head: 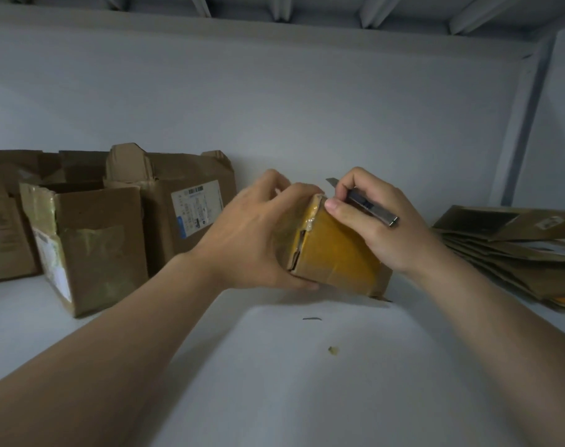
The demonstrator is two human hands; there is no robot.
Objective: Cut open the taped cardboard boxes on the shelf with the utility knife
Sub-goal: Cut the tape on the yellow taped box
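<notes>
- One small cardboard box point(336, 253) wrapped in yellow tape sits mid-shelf, tilted, with its right bottom corner on the white shelf point(274, 382). A dark slit shows at its left end, but the contents are hidden.
- Two scraps lie on the shelf nearer than it: a dark sliver point(312, 318) and a yellowish crumb point(332, 350).
- To the left stands an open box point(94, 246) with glossy tape down its corner. Its inside is dark, so I cannot tell what it holds.
- Behind it, against the back wall, a labelled box point(191, 208) has torn flaps standing up, and another brown box point(3, 227) is at the far left edge.
- At the right lies a stack of flattened cardboard point(516, 253).
- The left hand point(252, 240) grips the small box's left end, fingers curled over its top, thumb under its near bottom edge.
- The right hand point(378, 221) holds the utility knife point(371, 208) between curled fingers, thumb pressing the box's top edge. The blade pokes out past the forefinger just beyond the box's far top corner; whether it touches is unclear.
</notes>
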